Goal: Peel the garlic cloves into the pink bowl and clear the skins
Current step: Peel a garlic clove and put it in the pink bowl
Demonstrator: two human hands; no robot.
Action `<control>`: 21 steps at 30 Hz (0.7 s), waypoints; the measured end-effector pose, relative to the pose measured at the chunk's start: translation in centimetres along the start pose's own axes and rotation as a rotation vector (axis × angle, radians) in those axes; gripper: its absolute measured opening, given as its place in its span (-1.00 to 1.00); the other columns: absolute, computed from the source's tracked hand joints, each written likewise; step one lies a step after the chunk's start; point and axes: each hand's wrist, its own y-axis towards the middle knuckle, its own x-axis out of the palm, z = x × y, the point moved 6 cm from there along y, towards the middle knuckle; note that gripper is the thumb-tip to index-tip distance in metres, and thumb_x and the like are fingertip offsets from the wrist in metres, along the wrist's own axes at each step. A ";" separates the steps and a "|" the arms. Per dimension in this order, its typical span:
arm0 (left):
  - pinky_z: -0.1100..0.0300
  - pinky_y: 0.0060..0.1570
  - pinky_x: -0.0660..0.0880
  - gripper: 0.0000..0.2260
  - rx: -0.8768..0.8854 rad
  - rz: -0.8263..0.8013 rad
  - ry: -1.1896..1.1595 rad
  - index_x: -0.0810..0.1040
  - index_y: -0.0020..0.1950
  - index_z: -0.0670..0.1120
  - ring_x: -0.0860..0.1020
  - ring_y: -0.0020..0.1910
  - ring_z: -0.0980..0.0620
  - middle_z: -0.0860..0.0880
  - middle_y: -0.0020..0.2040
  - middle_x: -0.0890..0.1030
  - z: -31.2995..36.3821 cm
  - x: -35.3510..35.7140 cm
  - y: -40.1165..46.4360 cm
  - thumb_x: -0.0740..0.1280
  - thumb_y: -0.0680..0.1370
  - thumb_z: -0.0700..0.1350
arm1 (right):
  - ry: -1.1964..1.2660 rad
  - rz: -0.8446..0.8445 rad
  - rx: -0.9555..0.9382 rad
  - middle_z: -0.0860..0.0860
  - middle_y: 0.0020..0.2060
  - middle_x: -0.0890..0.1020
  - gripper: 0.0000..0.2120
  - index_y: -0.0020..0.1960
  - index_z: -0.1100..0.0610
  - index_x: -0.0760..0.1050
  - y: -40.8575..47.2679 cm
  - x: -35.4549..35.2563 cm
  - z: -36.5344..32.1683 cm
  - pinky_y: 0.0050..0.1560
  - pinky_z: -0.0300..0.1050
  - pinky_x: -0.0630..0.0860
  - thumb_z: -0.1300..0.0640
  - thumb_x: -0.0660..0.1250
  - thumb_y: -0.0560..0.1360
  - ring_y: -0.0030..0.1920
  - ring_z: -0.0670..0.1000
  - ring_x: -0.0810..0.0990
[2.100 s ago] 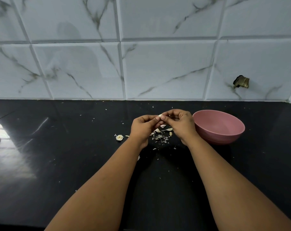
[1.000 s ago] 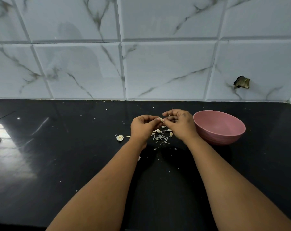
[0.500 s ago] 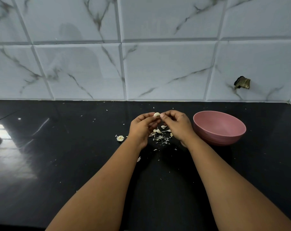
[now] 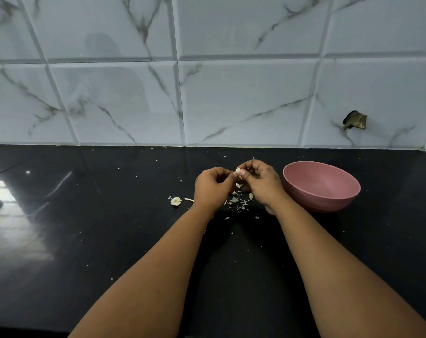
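Nearest the viewer, two bare forearms reach forward over the black countertop (image 4: 61, 240). Loose flecks of skin lie on the counter between them.

Further in, the left hand (image 4: 213, 187) and right hand (image 4: 262, 182) meet above a small pile of garlic skins (image 4: 237, 202). Both hands have curled fingers and pinch a single garlic clove (image 4: 238, 171) between their fingertips, held clear of the surface. A separate garlic remnant (image 4: 176, 201) lies on the counter just left of the left wrist.

Step in hand, by judgement: peeling. The clove appears partly stripped; how much skin remains is too small to tell.

Just beside the right hand stands the pink bowl (image 4: 324, 206), upright. The visible part of its interior shows no cloves; the near inner wall is hidden.

Next move, by judgement: strip the remaining skin, let it drop onto the pile, then carry the clove a short way right and release it over the bowl rim. Skins remain to be cleared.

Beyond, the counter meets a marble-pattern tiled wall (image 4: 231, 93)
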 end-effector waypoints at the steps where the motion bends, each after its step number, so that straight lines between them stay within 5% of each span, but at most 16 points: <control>1: -0.07 -0.07 0.65 -0.94 0.027 0.022 0.033 0.69 -0.10 -0.07 0.70 -0.20 -0.02 -0.04 -0.24 0.71 0.2 -0.1 0.0 0.46 0.52 -0.10 | 0.017 -0.015 0.002 0.02 -0.18 0.64 -0.84 -0.11 0.05 0.56 0.0 0.2 0.0 -0.11 -0.05 0.64 0.28 0.32 0.56 -0.13 0.04 0.65; 9: 0.16 -0.14 0.64 -0.94 0.157 0.012 0.221 0.70 -0.08 -0.14 0.67 -0.31 0.18 0.02 -0.30 0.69 1.5 -0.5 -0.2 0.45 0.52 -0.18 | -0.207 0.001 -0.118 -0.08 -0.28 0.67 -0.88 -0.12 0.04 0.64 -0.2 -0.3 -0.7 -0.15 -0.26 0.54 0.25 0.43 0.48 -0.23 -0.12 0.64; 21: 0.04 -0.10 0.61 -0.91 0.203 0.022 0.345 0.69 -0.16 -0.20 0.66 -0.30 0.02 -0.06 -0.32 0.68 2.4 -0.9 -0.3 0.45 0.47 -0.17 | -0.172 -0.030 -0.121 -0.03 -0.25 0.67 -0.88 -0.11 0.08 0.65 -0.6 -0.2 -1.1 -0.10 -0.26 0.56 0.28 0.41 0.48 -0.21 -0.10 0.60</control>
